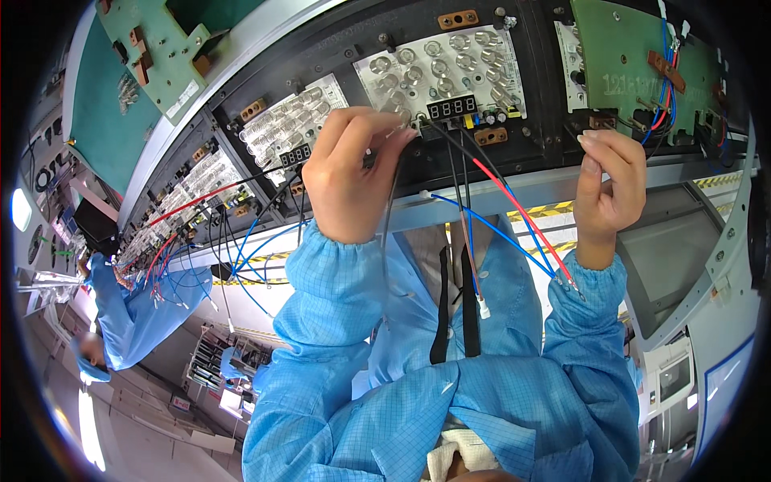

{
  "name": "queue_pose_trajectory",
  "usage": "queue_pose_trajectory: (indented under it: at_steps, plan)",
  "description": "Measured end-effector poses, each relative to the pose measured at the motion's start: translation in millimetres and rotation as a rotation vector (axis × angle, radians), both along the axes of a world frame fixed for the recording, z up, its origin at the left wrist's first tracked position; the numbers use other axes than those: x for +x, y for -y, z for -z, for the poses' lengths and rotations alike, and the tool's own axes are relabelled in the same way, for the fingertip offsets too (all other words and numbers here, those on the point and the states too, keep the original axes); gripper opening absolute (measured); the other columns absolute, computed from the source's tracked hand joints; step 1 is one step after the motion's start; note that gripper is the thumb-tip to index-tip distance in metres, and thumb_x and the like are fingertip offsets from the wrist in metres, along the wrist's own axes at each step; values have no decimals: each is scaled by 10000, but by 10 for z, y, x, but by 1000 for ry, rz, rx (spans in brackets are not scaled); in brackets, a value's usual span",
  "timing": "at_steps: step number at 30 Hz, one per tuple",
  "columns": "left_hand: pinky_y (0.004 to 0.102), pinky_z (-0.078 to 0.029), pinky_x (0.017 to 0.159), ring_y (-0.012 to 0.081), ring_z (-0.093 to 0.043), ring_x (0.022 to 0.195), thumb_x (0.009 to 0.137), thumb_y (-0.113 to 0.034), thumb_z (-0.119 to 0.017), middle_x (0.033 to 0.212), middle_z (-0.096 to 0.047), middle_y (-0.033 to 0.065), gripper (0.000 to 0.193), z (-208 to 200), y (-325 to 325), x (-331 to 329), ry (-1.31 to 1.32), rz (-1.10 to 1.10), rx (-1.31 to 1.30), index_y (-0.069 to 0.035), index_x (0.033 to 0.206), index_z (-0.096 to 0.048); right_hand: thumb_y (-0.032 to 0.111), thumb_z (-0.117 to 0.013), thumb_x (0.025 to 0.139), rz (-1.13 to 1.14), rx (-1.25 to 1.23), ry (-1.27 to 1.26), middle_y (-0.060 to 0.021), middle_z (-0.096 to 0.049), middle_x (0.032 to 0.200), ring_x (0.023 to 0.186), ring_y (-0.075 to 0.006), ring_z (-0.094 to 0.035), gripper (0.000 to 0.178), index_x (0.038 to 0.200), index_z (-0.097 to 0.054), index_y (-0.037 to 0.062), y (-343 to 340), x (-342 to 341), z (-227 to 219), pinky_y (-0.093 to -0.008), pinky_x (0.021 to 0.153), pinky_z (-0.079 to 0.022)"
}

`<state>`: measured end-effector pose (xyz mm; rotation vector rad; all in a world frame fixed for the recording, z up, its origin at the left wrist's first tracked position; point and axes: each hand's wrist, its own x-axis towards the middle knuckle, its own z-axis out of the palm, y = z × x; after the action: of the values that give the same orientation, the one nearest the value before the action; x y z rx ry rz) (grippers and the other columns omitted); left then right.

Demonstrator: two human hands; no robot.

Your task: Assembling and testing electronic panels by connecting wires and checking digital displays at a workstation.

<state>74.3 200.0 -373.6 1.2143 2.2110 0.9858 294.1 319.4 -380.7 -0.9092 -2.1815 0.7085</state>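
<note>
My left hand (pixel 353 173) is closed in a pinch at the left edge of a white circuit board (pixel 438 68) with several clear round parts and a four-digit display (pixel 451 108). What sits between its fingertips is too small to make out. A dark wire (pixel 391 213) hangs just beside this hand. My right hand (pixel 614 185) is raised to the right of the board, fingers loosely bent, thumb a little apart, nothing visible in them. Black, red (pixel 514 201) and blue (pixel 490 222) wires run from the board toward me over the fixture's edge.
More boards with displays (pixel 295 155) and loose wires (pixel 173 277) continue along the black fixture to the left. A green board (pixel 634 60) with bundled wires lies at the right, another green plate (pixel 161 52) at far left. A person in blue (pixel 144 313) is at the left.
</note>
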Motion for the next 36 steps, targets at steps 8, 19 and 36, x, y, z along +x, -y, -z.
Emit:
queue_pose_trajectory:
  at_steps: [8,19,36]
  plan:
    - [253,-473,526,162,-602,615,666,-23,-736,765,-589,67,188,-14,-3,-9,-26,15,-18,-29,820,-629,-33,-600,719,-5,9,-8,-82,-617,843,760,-215,-581,177,876,-640,39,-3,-12,2,-291,675,-458]
    - [239,-491,547,149,-616,625,685,-30,-732,775,-623,66,167,-8,21,-26,-67,55,-45,-28,825,-642,-31,-600,723,-7,22,-4,-79,-616,840,757,-215,-582,177,880,-636,45,-4,-22,-2,-291,668,-460]
    - [210,-454,518,82,-590,598,698,-56,-740,705,-635,33,261,-20,6,-58,-124,48,-81,-52,871,-545,-13,-599,729,3,13,2,-77,-619,840,754,-211,-579,161,874,-639,46,5,-46,13,-292,672,-454]
